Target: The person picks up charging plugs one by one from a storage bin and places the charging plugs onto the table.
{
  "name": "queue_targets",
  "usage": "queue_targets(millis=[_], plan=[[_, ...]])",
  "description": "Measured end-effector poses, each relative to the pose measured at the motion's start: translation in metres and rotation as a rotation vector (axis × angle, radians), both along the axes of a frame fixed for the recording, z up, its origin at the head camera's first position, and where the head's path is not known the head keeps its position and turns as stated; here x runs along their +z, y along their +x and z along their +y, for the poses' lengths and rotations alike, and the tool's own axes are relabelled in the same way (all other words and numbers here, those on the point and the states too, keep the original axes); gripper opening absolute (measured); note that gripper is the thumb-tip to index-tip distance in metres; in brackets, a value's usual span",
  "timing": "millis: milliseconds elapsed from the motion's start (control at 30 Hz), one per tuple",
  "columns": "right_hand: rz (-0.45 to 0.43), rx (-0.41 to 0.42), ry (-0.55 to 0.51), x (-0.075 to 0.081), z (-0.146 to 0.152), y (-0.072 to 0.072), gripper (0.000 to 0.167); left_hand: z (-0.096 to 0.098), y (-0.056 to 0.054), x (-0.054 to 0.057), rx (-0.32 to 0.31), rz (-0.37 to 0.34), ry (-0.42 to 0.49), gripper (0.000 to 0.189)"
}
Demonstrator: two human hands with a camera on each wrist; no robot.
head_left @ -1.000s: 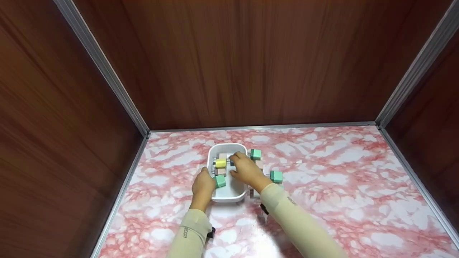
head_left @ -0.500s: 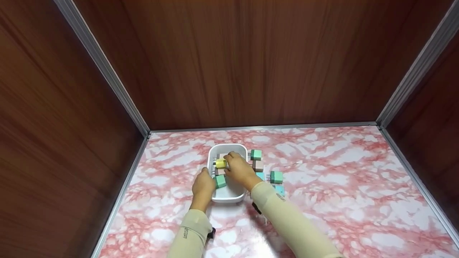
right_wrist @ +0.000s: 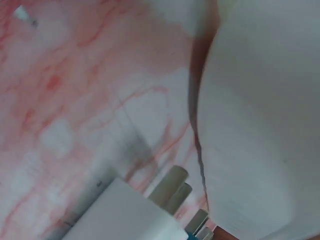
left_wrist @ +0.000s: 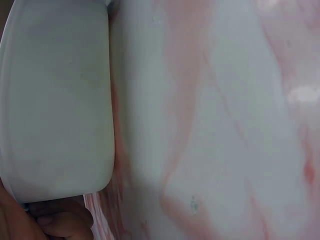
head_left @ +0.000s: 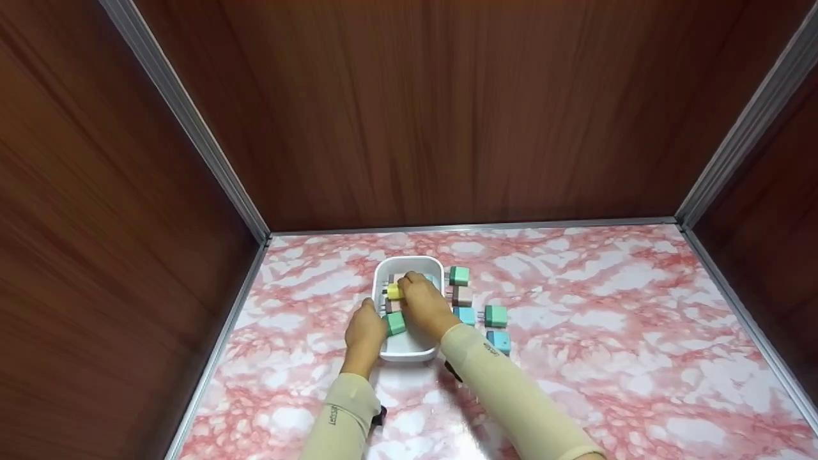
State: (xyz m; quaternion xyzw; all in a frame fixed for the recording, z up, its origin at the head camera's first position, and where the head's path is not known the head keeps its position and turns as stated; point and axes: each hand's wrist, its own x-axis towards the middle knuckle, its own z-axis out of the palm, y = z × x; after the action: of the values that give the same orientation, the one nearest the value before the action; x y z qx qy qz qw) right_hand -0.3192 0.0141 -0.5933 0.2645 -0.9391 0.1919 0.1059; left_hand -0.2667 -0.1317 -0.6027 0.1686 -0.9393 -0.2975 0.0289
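Pink-marbled worktop [head_left: 575, 358] carries a white tray [head_left: 409, 348]; left hand [head_left: 364, 332] steadies its nine-o'clock rim, right hand [head_left: 423, 305] grips something hidden beside the yellow plug [head_left: 393, 291]. Best lowered slowly, prongs aligned with neighbours.

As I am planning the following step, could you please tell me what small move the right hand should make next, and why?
Probably lift the right hand out of the white tray and toward the green plug adapter beside it: five adapters lie outside on the table, while the left hand steadies the tray.
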Motion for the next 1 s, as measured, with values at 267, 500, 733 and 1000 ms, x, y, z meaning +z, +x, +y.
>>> queue_targets(millis=[267, 500, 733, 1000], plan=[[0.033, -0.007, 0.024, -0.0001, 0.0006, -0.0019, 0.023, 0.0010, -0.0005, 0.0001, 0.007, -0.008, -0.001, 0.034], [0.067, 0.014, 0.044, -0.0001, 0.0020, -0.0026, 0.020, 0.0010, 0.0000, -0.0008, 0.009, -0.012, 0.015, 0.036], [0.078, 0.019, 0.070, 0.0002, 0.0039, -0.0045, 0.019, 0.0026, -0.0014, -0.0004, 0.006, -0.008, 0.015, 0.034], [0.073, 0.013, -0.008, -0.0001, 0.0034, -0.0019, 0.011, 0.0023, 0.0013, 0.0008, 0.000, -0.006, 0.017, 0.036]])
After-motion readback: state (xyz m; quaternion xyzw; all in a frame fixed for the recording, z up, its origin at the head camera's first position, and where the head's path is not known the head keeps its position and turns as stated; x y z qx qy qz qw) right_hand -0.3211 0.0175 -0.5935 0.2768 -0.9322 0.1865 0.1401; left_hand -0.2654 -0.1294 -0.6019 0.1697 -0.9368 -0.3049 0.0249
